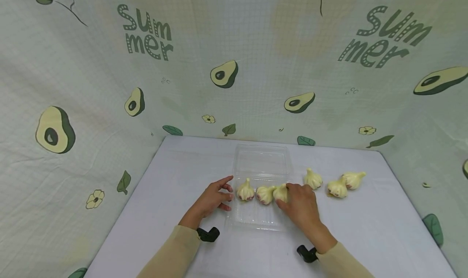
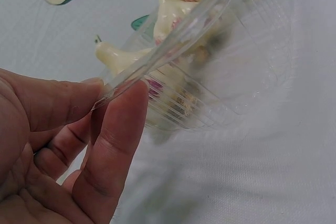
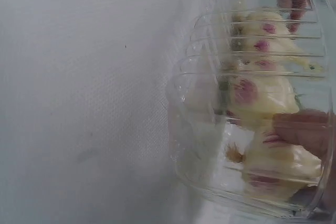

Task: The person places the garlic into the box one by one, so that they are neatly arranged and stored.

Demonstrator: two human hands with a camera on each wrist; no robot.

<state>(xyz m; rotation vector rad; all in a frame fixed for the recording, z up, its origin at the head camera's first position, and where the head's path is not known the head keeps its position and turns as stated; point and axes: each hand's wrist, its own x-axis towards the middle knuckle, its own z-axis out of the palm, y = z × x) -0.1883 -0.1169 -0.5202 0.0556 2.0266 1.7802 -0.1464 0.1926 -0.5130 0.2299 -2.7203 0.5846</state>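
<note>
A clear plastic clamshell container [image 1: 256, 219] lies on the table with its lid [image 1: 262, 160] folded back away from me. My left hand [image 1: 212, 198] pinches the container's left rim between thumb and fingers, as the left wrist view shows up close. Inside, a garlic bulb [image 1: 245, 190] stands at the left, and another bulb [image 1: 264, 195] lies in the middle. My right hand [image 1: 301, 207] grips a third garlic bulb [image 1: 280, 193] at the right end of this row. Through the container's ribbed wall, the right wrist view shows fingers [image 3: 304, 129] on that bulb.
To the right of the container, a single garlic bulb [image 1: 313, 179] sits on the white table [image 1: 351, 237]. Two more bulbs, one in front [image 1: 337, 189] and one behind [image 1: 352, 180], lie together farther right. A printed cloth [image 1: 256, 38] hangs behind and at both sides.
</note>
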